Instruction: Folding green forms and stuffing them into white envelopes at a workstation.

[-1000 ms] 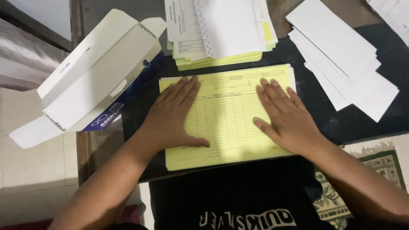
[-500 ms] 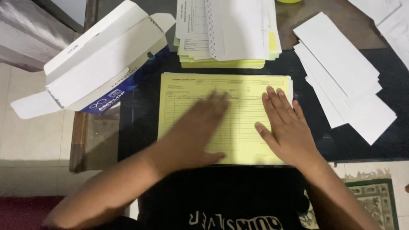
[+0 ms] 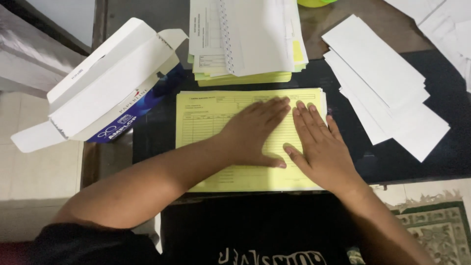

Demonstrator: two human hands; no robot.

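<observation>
Surface: a dark tabletop (image 3: 392, 162) crowded with paper, pale floor tiles to the left, a patterned rug (image 3: 431, 225) at lower right.
Sheet: a yellow printed form (image 3: 206, 127) lies flat in the middle of the tabletop, right in front of the person, its long axis running left to right; a white edge peeks out at its right side, so more sheets may lie beneath.
Left hand: the left hand (image 3: 252, 135) lies palm down on the form's right half, fingers together and stretched out flat, pointing up and to the right; nothing is clamped in its grip.
Right hand: the right hand (image 3: 321, 147) rests flat beside it, fingers slightly spread, pointing away from the body; also pressing, not holding.
Relation: the fingertips of both hands nearly meet near the form's top right; the bare left half of the form lies leftward of both, nearer the left hand.
Arms: the left forearm crosses the form's lower edge diagonally; the right comes in from lower right.
Around: a stack of white and yellow papers (image 3: 245, 39) above, an open white-and-blue carton (image 3: 105, 93) to the left, fanned white envelopes (image 3: 382, 93) to the right.
</observation>
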